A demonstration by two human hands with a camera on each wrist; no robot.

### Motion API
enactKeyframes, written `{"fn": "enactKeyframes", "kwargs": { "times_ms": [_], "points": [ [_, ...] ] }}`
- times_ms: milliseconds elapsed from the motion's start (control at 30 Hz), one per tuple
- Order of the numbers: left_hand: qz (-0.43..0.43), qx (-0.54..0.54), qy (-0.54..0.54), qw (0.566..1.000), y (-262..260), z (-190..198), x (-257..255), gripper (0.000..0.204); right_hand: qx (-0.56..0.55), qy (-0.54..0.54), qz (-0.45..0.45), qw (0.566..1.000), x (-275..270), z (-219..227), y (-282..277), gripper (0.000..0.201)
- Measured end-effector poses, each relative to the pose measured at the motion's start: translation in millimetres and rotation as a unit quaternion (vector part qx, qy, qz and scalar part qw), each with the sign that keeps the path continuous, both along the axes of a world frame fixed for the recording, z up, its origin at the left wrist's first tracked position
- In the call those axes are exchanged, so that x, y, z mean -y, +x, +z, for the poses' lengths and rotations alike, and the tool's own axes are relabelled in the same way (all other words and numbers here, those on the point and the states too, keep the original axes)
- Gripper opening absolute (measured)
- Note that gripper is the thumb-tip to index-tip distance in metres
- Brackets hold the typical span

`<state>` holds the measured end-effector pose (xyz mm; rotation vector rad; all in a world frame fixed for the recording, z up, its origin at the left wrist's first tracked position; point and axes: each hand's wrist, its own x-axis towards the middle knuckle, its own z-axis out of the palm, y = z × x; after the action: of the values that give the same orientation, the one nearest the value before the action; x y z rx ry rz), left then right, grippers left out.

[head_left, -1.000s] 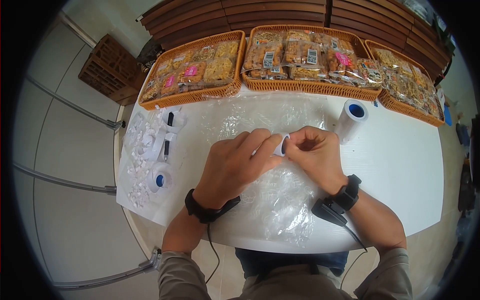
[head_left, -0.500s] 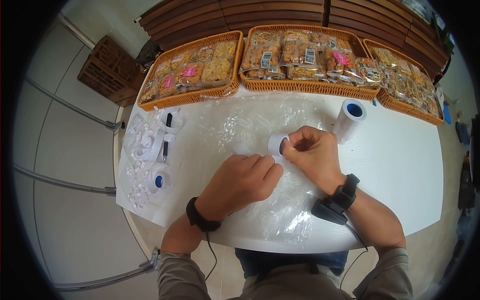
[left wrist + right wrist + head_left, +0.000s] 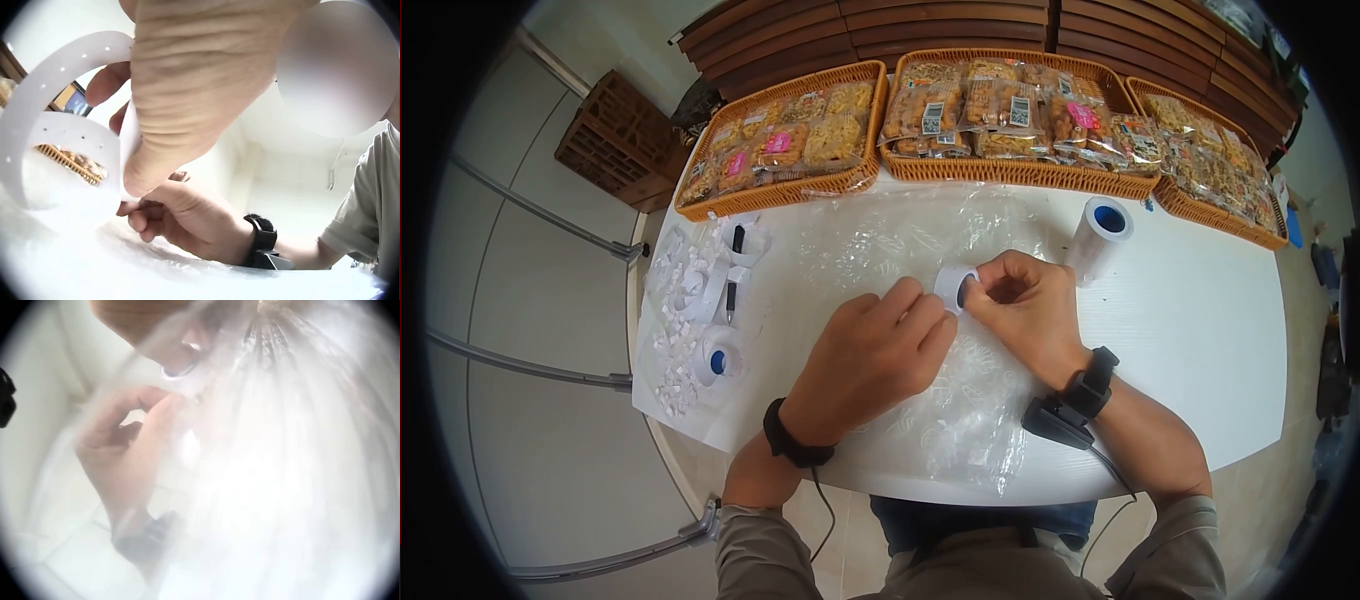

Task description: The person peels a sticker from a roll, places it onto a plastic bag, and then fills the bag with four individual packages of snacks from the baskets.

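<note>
My right hand (image 3: 1032, 308) pinches the edge of a small white paper roll (image 3: 948, 286) with a dark core, thumb at the core's opening. Just left of it is my left hand (image 3: 872, 350), its fingers bent. In the left wrist view, my left thumb and fingers pinch a white paper strip (image 3: 59, 75) with small holes, which curls into a loop. Below both hands, clear plastic film (image 3: 980, 420) lies crinkled on the white table (image 3: 1190, 370). The right wrist view is hazy, with both hands showing faintly.
Wicker baskets (image 3: 1020, 178) of bagged snacks line the back. A white roll with a blue core (image 3: 1097, 245) stands right of my hands. At the left lie paper scraps (image 3: 672, 345), a black pen (image 3: 731, 300) and another blue-cored roll (image 3: 718, 362).
My left hand was over the roll, drew back toward me and to the left, then rose slightly beside it. The right hand stays nearly still on the roll.
</note>
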<state>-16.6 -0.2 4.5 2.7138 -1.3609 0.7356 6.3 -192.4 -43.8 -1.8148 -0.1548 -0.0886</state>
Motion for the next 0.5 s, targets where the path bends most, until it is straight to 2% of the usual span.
{"fn": "enactKeyframes", "kwargs": {
  "times_ms": [33,233,500],
  "points": [
    [0.003,0.014,-0.011,1.000,1,0,-1,0.013,0.009,0.000,0.001,1.000,0,-1,0,0.016],
    [0.030,-0.073,-0.062,0.995,4,6,-1,0.016,0.082,-0.057,0.023,0.995,1,2,-3,0.015],
    [-0.042,-0.130,-0.108,0.985,13,5,-16,0.022,0.150,-0.062,0.093,0.982,2,1,-4,0.010]
  ]
}}
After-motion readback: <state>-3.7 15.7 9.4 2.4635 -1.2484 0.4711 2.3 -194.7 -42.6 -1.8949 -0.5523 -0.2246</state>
